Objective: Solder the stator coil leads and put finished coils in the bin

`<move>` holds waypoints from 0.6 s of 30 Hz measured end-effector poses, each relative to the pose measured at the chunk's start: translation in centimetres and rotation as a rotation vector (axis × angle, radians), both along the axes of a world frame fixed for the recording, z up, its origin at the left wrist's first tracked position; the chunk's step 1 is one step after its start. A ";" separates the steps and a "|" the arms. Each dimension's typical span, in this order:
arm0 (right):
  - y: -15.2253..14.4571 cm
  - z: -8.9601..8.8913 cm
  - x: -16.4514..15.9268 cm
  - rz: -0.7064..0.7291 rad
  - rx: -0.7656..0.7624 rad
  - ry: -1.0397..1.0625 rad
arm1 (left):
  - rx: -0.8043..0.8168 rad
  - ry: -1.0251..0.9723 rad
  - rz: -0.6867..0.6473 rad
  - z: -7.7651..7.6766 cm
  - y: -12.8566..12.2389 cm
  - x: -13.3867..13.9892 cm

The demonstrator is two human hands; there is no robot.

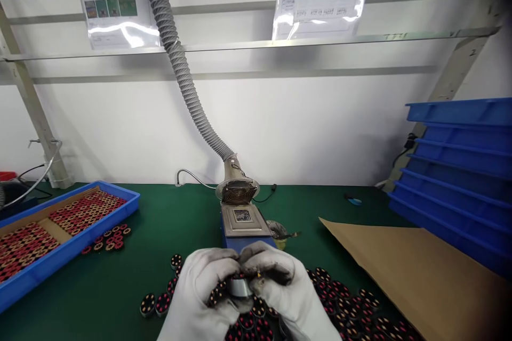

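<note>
My left hand point(200, 290), in a white glove, is closed around a small round part with a silver metal side point(240, 287). Black discs with light dots point(218, 294) also sit within its curled fingers. My right hand point(288, 287), gloved too, has thumb and fingers pinched together against the right side of the silver part. Dark stains mark the glove fingertips, and whatever lies inside this pinch is hidden. Below and between the hands lie several loose round parts point(260, 325) with black tops and red or pale dots.
More round parts spread to the right point(344, 303) and left point(148, 303). A blue tray point(134, 200) holds rows of them. Ahead stands a flat metal-topped device point(244, 229) under an extraction hose point(188, 90). Brown cardboard point(420, 261) and stacked blue trays point(456, 181) stand right.
</note>
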State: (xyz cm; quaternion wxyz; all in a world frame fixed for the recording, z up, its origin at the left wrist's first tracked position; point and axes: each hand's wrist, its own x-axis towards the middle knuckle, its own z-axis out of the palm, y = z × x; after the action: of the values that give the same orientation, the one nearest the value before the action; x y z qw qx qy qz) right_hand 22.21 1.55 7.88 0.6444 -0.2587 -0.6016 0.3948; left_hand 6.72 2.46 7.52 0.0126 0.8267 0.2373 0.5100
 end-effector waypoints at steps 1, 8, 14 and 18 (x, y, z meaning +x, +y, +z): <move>0.0 -0.1 -0.1 -0.005 -0.003 0.051 | 0.063 0.026 0.002 0.3 0.0 0.2; -0.3 -0.1 0.2 0.106 -0.244 0.309 | 0.110 0.059 0.052 0.5 -0.2 0.1; -0.2 0.0 -0.2 -0.024 -0.067 0.096 | 0.134 0.040 0.035 0.6 -0.2 0.2; -0.5 -0.4 -0.9 -0.372 -0.013 0.093 | 0.349 0.149 0.218 1.0 -0.4 0.2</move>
State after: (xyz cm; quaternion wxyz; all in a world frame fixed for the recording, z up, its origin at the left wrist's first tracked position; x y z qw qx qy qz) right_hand 21.29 1.07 7.52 0.7317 -0.3510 -0.5105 0.2844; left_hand 6.89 2.11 8.56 -0.2037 0.8213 0.2334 0.4791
